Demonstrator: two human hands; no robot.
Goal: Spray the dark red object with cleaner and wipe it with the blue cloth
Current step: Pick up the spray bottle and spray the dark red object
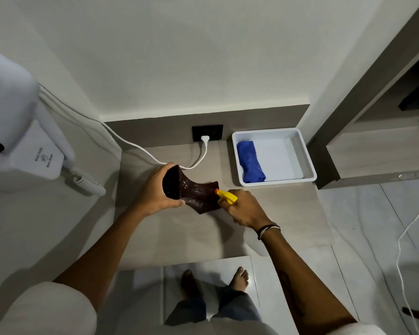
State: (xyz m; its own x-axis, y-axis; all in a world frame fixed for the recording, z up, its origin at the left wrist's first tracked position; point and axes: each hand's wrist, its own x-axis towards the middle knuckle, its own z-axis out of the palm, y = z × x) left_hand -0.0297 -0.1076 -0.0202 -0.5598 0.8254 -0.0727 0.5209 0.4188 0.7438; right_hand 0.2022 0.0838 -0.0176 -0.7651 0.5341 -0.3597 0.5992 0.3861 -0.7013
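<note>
A dark red hourglass-shaped object lies tilted on its side just above the grey counter. My left hand grips its wide round end. My right hand is closed on a spray bottle with a yellow head. The orange nozzle tip points at the object's right end from very close. The bottle's body is hidden under my hand. The object's surface looks wet and glossy. A rolled blue cloth lies in the left part of a white tray at the back right.
A white wall-mounted hair dryer with a coiled cord hangs at the left. Its white cable runs across the counter to a black wall socket. Another white cord hangs at the right. My bare feet stand on the tiled floor below.
</note>
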